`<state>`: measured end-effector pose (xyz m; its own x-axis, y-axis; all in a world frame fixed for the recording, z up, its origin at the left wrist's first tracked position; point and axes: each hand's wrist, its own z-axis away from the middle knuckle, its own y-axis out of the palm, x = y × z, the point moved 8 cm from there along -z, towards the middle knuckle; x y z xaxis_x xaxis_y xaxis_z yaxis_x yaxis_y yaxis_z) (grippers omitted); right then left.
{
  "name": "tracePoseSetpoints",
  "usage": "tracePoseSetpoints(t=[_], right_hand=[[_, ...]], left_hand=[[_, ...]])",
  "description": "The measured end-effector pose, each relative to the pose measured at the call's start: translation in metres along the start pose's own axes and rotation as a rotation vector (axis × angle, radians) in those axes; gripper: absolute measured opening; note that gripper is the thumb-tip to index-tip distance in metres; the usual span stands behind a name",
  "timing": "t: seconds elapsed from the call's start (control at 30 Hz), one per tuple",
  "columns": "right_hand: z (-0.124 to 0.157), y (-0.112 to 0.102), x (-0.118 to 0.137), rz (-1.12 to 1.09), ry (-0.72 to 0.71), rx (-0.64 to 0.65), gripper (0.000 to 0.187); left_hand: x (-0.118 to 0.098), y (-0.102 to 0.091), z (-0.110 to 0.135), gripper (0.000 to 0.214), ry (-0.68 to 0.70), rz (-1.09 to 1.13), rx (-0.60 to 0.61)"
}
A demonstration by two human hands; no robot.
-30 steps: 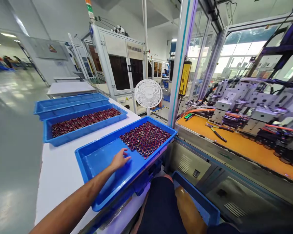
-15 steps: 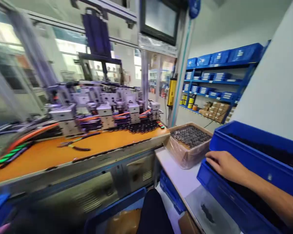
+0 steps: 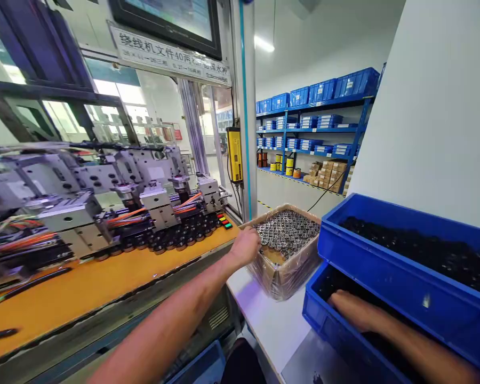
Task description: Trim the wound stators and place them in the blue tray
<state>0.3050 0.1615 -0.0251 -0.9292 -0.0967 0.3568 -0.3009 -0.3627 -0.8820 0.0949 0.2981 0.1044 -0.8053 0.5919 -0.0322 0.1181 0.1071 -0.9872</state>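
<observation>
Seemingly, we're collecting parts (image 3: 290, 228) — left hand (image 3: 246, 246) at the plastic-wrapped carton (image 3: 286, 278), right hand (image 3: 351, 309) inside the lower blue bin (image 3: 320, 316) — and needing sure pinches; either grip's closure we can't tell.

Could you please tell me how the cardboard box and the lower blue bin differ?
The cardboard box is brown and wrapped in clear plastic; the lower blue bin is unwrapped.
The cardboard box holds shiny metallic parts, the lower blue bin black parts.
The left hand is at the cardboard box's edge, while the right hand reaches into the lower blue bin.
Both hold many small parts.
</observation>
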Motion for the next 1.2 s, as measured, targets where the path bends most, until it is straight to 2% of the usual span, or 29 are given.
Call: tracePoseSetpoints(t=[0.1, 0.23, 0.33, 0.47, 0.6, 0.7, 0.8, 0.87, 0.93, 1.0, 1.07, 1.13, 1.2], right_hand=[[0.002, -0.003, -0.004, 0.048, 0.016, -0.031, 0.02], [0.004, -0.006, -0.004, 0.079, 0.015, -0.059, 0.024], [0.002, -0.005, -0.004, 0.116, 0.013, -0.087, 0.02], [0.0, -0.004, -0.006, 0.164, 0.001, -0.134, 0.024], [0.0, -0.007, -0.005, 0.209, -0.023, -0.202, 0.025], [-0.003, -0.009, -0.006, 0.219, -0.012, -0.271, 0.026], [-0.004, -0.017, -0.004, 0.196, -0.028, -0.371, 0.023], [0.0, -0.03, 0.002, 0.161, -0.054, -0.458, 0.021], [0.01, -0.047, 0.015, 0.106, -0.108, -0.561, 0.02], [0.024, -0.066, 0.038, 0.04, -0.197, -0.673, 0.019], [0.038, -0.078, 0.068, -0.022, -0.292, -0.767, 0.019], [0.049, -0.08, 0.102, -0.084, -0.399, -0.821, 0.019], [0.062, -0.073, 0.137, -0.184, -0.574, -0.86, 0.013]], left_hand=[[0.001, 0.031, -0.026, 0.018, -0.09, -0.011, 0.11], [0.004, 0.045, -0.037, 0.026, -0.177, -0.046, 0.249], [0.001, 0.045, -0.041, 0.029, -0.215, -0.058, 0.318], [-0.009, 0.044, -0.043, 0.029, -0.236, -0.011, 0.355], [-0.018, 0.038, -0.041, 0.03, -0.279, 0.126, 0.314], [-0.019, 0.024, -0.035, 0.029, -0.287, 0.302, 0.221], [-0.017, 0.009, -0.009, 0.025, -0.224, 0.531, 0.08], [-0.016, 0.003, 0.025, 0.024, -0.148, 0.714, -0.026], [-0.015, 0.003, 0.069, 0.031, -0.08, 0.927, -0.132], [-0.015, 0.01, 0.114, 0.044, -0.051, 1.147, -0.195], [-0.019, 0.022, 0.151, 0.051, -0.063, 1.324, -0.204], [-0.025, 0.032, 0.177, 0.052, -0.102, 1.501, -0.205], [-0.032, 0.037, 0.192, 0.049, -0.146, 1.717, -0.213]])
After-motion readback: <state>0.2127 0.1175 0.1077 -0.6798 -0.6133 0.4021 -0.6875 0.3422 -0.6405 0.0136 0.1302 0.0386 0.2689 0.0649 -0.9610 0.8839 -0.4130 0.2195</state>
